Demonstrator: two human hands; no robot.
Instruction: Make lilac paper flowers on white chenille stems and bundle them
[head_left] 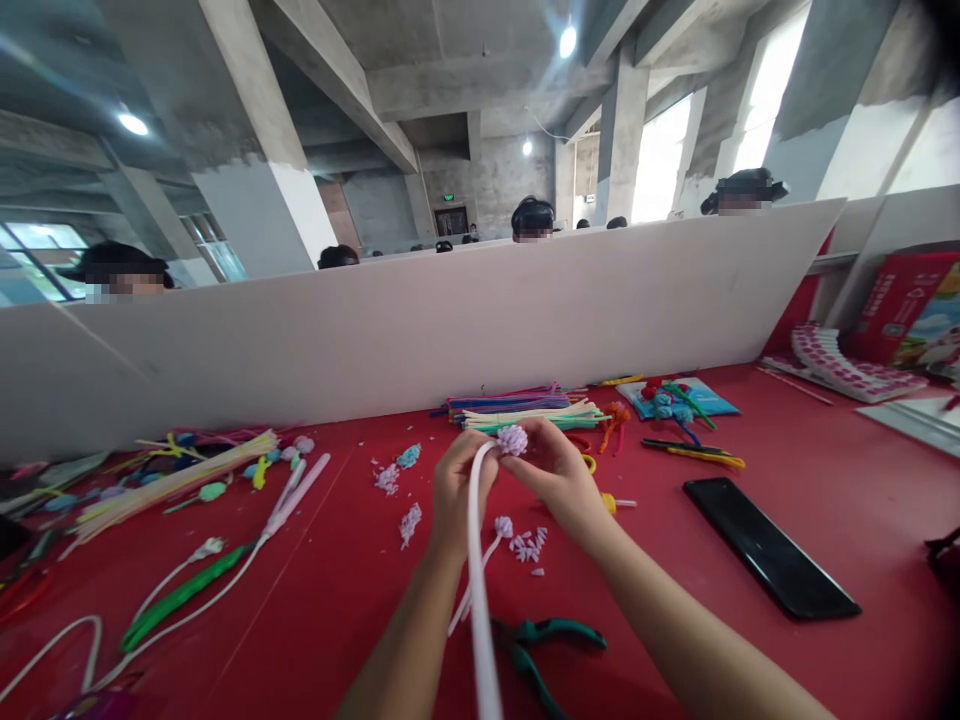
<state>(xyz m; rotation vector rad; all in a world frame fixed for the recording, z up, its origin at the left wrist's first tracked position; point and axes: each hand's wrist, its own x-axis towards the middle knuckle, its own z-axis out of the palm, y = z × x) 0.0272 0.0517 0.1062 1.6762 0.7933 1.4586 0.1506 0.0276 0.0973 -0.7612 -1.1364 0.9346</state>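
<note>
Between my two hands is a small lilac fluffy ball (513, 440) on a pale stem (476, 560) that runs down toward the camera. My left hand (463, 485) pinches the stem just beside the ball. The fingers of my right hand (559, 470) close round the ball's right side. Below them on the red table lie another lilac ball (504, 526) on a thin stem and a heap of small lilac clippings (529, 545). More lilac bits (410, 524) and a blue tuft (409, 457) rest left of my left hand.
Green-handled pliers (559, 630) lie near the front edge. A black phone (769, 545) and yellow-black cutter (694, 452) are at right. Pipe cleaner bundles (525, 410) lie behind my hands. A glue gun (281, 510) sits left. A white partition (390, 340) stands behind, people beyond.
</note>
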